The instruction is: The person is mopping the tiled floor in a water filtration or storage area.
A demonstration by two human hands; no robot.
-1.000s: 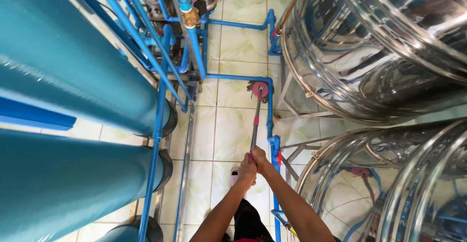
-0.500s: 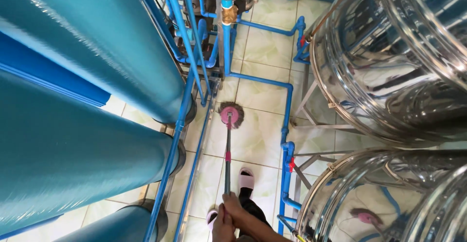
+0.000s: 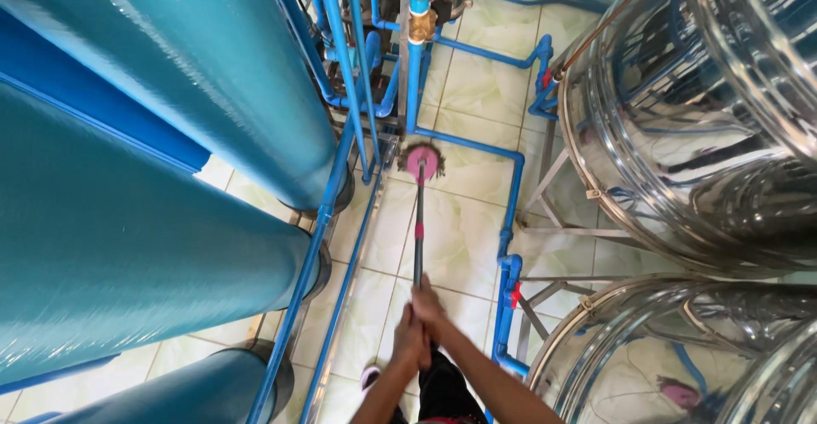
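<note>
Both my hands grip the near end of a long dark mop handle (image 3: 419,228). My left hand (image 3: 410,345) is lower on the pole and my right hand (image 3: 428,303) sits just above it. The pole runs straight away from me to a round pink mop head (image 3: 421,162) with grey fringe, which rests on the pale tiled floor (image 3: 459,245) beside blue pipes (image 3: 414,66). My foot in a light sandal (image 3: 368,378) shows under my arms.
Tall teal cylinder tanks (image 3: 153,220) stand along the left. Large shiny steel tanks (image 3: 706,117) on metal frames fill the right. Blue pipes with a brass fitting (image 3: 421,25) and a red valve (image 3: 513,296) run along the narrow floor strip between them.
The view has tilted and my hands have risen into the frame. The mop head has slid farther along the floor, toward the upright blue pipes.
</note>
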